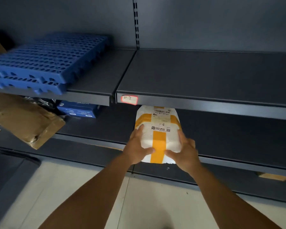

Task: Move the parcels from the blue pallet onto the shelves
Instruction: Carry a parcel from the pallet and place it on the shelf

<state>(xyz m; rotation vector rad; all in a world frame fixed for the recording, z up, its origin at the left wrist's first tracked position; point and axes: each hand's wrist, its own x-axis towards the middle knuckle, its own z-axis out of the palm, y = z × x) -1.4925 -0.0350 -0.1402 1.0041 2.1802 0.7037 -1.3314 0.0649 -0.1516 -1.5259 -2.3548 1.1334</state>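
Both hands, left hand (136, 147) and right hand (186, 150), grip the white parcel (158, 129) by its near corners, fingers curled around its sides; beyond the fingertips it reaches under the upper shelf's front edge (205, 103), onto the bare lower shelf (229, 138).

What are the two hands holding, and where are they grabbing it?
Both hands hold the white parcel with yellow tape. The left hand grips its near left corner and the right hand its near right corner.

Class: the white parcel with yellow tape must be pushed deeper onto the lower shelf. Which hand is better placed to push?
Probably the left hand: its thumb lies on the white parcel's near end, behind it. The right hand grips more along the side.
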